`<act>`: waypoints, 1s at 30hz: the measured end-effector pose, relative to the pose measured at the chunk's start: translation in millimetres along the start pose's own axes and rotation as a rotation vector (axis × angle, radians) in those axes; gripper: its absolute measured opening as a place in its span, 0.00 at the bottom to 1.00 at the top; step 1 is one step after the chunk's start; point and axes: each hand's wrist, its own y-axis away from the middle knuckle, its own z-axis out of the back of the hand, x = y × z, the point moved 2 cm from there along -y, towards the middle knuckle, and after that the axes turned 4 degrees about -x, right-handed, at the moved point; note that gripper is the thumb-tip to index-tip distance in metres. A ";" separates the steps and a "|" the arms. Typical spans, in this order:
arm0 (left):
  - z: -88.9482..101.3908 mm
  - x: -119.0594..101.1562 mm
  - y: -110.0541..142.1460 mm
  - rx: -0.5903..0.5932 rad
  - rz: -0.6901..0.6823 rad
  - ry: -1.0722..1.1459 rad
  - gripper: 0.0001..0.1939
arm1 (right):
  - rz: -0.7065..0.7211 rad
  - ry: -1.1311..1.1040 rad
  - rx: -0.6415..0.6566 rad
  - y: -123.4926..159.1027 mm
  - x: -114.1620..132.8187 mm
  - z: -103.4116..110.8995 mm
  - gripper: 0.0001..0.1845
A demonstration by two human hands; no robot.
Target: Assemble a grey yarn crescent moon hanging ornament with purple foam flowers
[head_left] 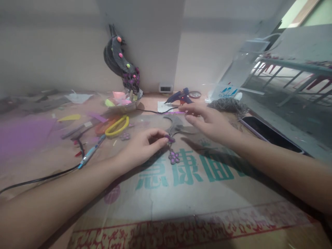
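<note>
My left hand [141, 147] pinches a small purple piece [169, 138] between thumb and fingers. It belongs to, or lies against, a grey crescent-shaped ornament [169, 122] on the printed sheet. Just below the pinch hangs or lies a purple flower with a grey outline [174, 157]. My right hand [207, 121] hovers beyond the crescent, its thumb and fingers apart. Near its fingertips lies a thin purple strip [175, 112]; whether they touch is unclear. A dark blue glue gun [178, 97] with a red light sits behind that hand.
Yellow-handled scissors [117, 126], a light-blue pen [90, 152] and another flower [125, 136] are at left. A metal bowl [124, 108] stands behind them. Grey yarn [229, 105] and a phone [269, 133] are at right. A dark crescent decoration [118, 55] is against the wall.
</note>
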 end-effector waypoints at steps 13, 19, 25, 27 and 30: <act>1.7 -1.5 -2.2 -0.006 0.000 0.028 0.10 | 0.376 0.062 -0.112 30.0 23.5 -21.1 0.08; 0.7 -0.9 -2.4 -0.004 0.003 0.018 0.08 | 0.406 0.059 -0.047 29.0 24.9 -23.8 0.09; 0.0 2.1 -2.5 -0.010 0.009 0.048 0.11 | 0.404 0.049 -0.082 30.0 28.7 -20.2 0.10; 0.3 2.8 -2.8 -0.018 0.012 0.048 0.11 | 0.433 0.058 -0.072 30.1 28.8 -20.3 0.10; 0.8 3.9 -3.2 -0.020 0.019 0.055 0.11 | 0.448 0.052 -0.053 29.5 27.4 -21.3 0.11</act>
